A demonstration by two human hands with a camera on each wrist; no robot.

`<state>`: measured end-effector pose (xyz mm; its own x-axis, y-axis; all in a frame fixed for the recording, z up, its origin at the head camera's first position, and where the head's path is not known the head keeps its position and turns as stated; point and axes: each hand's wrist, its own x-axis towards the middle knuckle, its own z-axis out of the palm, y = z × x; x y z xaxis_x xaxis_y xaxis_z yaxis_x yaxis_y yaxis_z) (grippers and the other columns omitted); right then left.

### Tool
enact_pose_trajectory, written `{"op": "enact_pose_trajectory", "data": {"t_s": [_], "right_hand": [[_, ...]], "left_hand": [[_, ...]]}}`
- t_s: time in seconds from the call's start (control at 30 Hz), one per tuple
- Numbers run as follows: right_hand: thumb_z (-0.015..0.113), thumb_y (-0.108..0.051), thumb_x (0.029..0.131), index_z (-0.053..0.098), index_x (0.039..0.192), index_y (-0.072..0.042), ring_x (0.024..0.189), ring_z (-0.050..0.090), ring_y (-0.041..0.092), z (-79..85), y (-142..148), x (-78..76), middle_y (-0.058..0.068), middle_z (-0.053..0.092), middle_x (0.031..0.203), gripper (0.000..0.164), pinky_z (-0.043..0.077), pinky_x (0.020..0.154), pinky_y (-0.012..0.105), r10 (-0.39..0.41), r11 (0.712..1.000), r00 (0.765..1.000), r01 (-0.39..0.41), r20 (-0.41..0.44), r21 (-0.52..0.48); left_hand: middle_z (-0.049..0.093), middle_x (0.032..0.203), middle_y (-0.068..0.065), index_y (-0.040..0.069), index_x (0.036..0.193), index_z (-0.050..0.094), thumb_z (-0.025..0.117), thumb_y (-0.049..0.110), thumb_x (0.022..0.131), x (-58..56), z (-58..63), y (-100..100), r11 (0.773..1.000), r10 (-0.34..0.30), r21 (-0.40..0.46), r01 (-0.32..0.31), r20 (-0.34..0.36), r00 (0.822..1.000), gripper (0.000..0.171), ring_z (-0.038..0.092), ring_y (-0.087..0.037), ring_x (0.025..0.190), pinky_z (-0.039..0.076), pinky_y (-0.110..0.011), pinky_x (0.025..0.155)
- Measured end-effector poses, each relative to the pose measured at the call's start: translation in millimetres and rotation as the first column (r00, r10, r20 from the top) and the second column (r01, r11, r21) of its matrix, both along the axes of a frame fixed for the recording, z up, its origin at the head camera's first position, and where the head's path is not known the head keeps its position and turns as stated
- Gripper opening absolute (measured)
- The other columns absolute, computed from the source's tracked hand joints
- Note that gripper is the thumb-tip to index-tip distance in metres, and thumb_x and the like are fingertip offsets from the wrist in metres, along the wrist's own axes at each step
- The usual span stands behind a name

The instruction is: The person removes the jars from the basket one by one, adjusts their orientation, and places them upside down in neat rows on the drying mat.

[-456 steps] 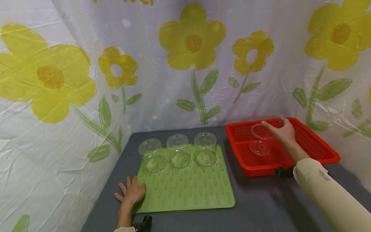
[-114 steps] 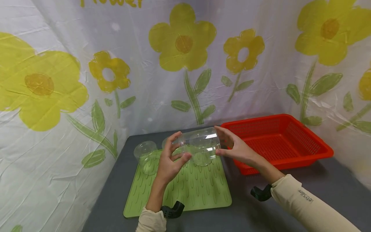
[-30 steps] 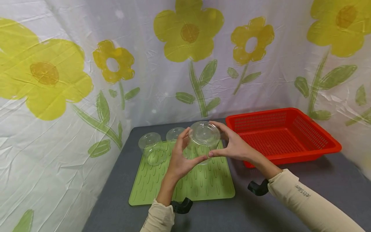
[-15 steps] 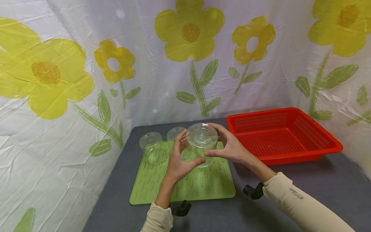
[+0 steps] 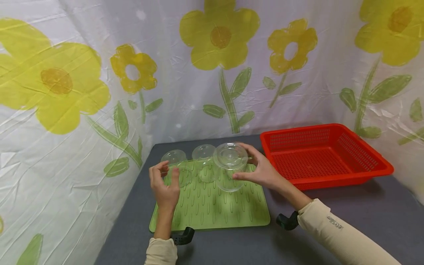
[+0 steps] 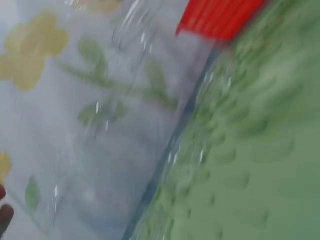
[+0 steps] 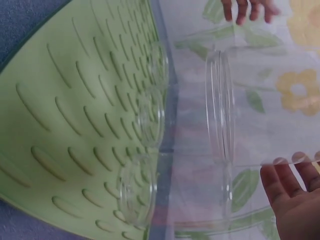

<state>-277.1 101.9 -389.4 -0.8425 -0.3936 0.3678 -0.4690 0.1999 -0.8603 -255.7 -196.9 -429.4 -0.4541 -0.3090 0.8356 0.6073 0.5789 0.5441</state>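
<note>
Above the green mat, my right hand grips a clear plastic jar with thumb and fingers. In the right wrist view that jar's ridged rim faces the mat, apart from it. Three similar jars stand along the mat's far edge: the left jar, the middle jar and the right jar, mostly covered by the held jar in the head view. My left hand holds nothing; its thumb and fingers are spread in front of the left jar. The left wrist view is blurred.
A red perforated basket stands on the grey table right of the mat. A white curtain with printed yellow flowers closes off the back and sides.
Both hands were on the raised jar a moment ago; my left hand has let go and moved left. Earlier, the jar was taken from the basket and held sideways; it now stands upended in my right hand.
</note>
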Motion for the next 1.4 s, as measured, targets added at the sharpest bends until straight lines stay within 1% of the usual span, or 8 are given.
{"op": "enact_pose_trajectory", "data": {"t_s": [0.1, 0.2, 0.27, 0.37, 0.47, 0.57, 1.13, 1.4], "right_hand": [[0.087, -0.025, 0.072, 0.036, 0.146, -0.032, 0.116, 0.057, 0.024, -4.2, -5, -1.1, -0.003, 0.045, 0.144, 0.091, 0.047, 0.1, 0.048, -0.004, 1.0, 1.0, 0.004, 0.004, 0.0], [0.086, -0.027, 0.072, 0.034, 0.148, -0.031, 0.121, 0.054, 0.025, -8.0, -10, 0.3, -0.003, 0.04, 0.149, 0.092, 0.046, 0.102, 0.049, -0.009, 1.0, 1.0, 0.009, 0.016, 0.01], [0.086, -0.03, 0.073, 0.032, 0.149, -0.031, 0.124, 0.052, 0.026, -10.8, -15, 1.4, -0.003, 0.036, 0.151, 0.093, 0.045, 0.104, 0.049, -0.019, 0.999, 1.0, 0.019, 0.015, 0.028], [0.085, -0.033, 0.073, 0.032, 0.149, -0.032, 0.131, 0.046, 0.025, -15.2, -22, 1.8, -0.003, 0.033, 0.153, 0.093, 0.043, 0.107, 0.05, -0.026, 0.999, 1.0, 0.026, 0.012, 0.036], [0.085, -0.032, 0.073, 0.032, 0.149, -0.032, 0.131, 0.046, 0.025, -19.9, -31, 2.3, -0.003, 0.035, 0.152, 0.093, 0.043, 0.108, 0.048, -0.037, 0.998, 0.999, 0.035, 0.024, 0.044], [0.086, -0.027, 0.073, 0.033, 0.15, -0.027, 0.13, 0.047, 0.028, -24.7, -43, 3.2, 0.002, 0.036, 0.152, 0.093, 0.043, 0.108, 0.049, -0.025, 0.999, 0.998, 0.022, 0.06, 0.048], [0.083, -0.041, 0.074, 0.029, 0.151, -0.028, 0.132, 0.047, 0.03, -51.0, -123, 4.8, 0.003, 0.035, 0.154, 0.095, 0.043, 0.107, 0.049, 0.094, 0.994, 0.98, -0.102, 0.174, 0.037], [0.084, -0.039, 0.073, 0.03, 0.151, -0.026, 0.13, 0.049, 0.03, -59.0, -153, 6.0, 0.002, 0.037, 0.153, 0.096, 0.047, 0.104, 0.047, 0.102, 0.992, 0.979, -0.112, 0.174, 0.051]], "left_hand": [[0.051, 0.099, -0.024, -0.005, 0.11, 0.06, 0.057, 0.009, 0.094, -10.1, -16.7, -27, 0.984, 0.175, 0.017, -0.177, 0.086, 0.981, 0.021, 0.048, -0.034, 0.091, 0.04, -0.045, 0.082], [0.054, 0.106, -0.023, 0.0, 0.112, 0.06, 0.051, 0.012, 0.097, -12.5, -30.6, -50, 0.952, 0.298, -0.016, -0.307, 0.293, 0.909, 0.021, 0.048, -0.039, 0.098, 0.039, -0.052, 0.088], [0.053, 0.117, -0.023, 0.002, 0.117, 0.058, 0.048, 0.014, 0.099, -10.0, -37.2, -62, 0.94, 0.325, -0.072, -0.332, 0.479, 0.815, 0.024, 0.046, -0.043, 0.107, 0.035, -0.059, 0.093], [0.044, 0.135, -0.026, 0.006, 0.128, 0.052, 0.044, 0.021, 0.099, -6.7, -46.3, -78, 0.947, 0.311, -0.187, -0.259, 0.729, 0.61, 0.034, 0.035, -0.051, 0.124, 0.025, -0.07, 0.098], [0.028, 0.146, -0.029, 0.007, 0.139, 0.042, 0.043, 0.029, 0.099, -5.2, -55.1, -93, 0.959, 0.281, -0.265, -0.096, 0.867, 0.411, 0.045, 0.016, -0.056, 0.136, 0.008, -0.078, 0.101], [0.015, 0.152, -0.03, 0.007, 0.143, 0.036, 0.044, 0.034, 0.099, -4.9, -64.0, -104, 0.957, 0.269, -0.29, 0.025, 0.914, 0.302, 0.052, -0.001, -0.055, 0.141, -0.008, -0.079, 0.103], [-0.004, 0.158, -0.024, 0.012, 0.143, 0.034, 0.05, 0.037, 0.098, -4.8, -64.2, -114, 0.973, 0.182, -0.209, 0.1, 0.957, 0.227, 0.054, -0.026, -0.054, 0.14, -0.026, -0.08, 0.092], [-0.004, 0.159, -0.023, 0.011, 0.143, 0.034, 0.05, 0.039, 0.098, -2.4, -62.0, -121, 0.972, 0.171, -0.201, 0.118, 0.959, 0.226, 0.055, -0.027, -0.054, 0.138, -0.026, -0.081, 0.091]]}}
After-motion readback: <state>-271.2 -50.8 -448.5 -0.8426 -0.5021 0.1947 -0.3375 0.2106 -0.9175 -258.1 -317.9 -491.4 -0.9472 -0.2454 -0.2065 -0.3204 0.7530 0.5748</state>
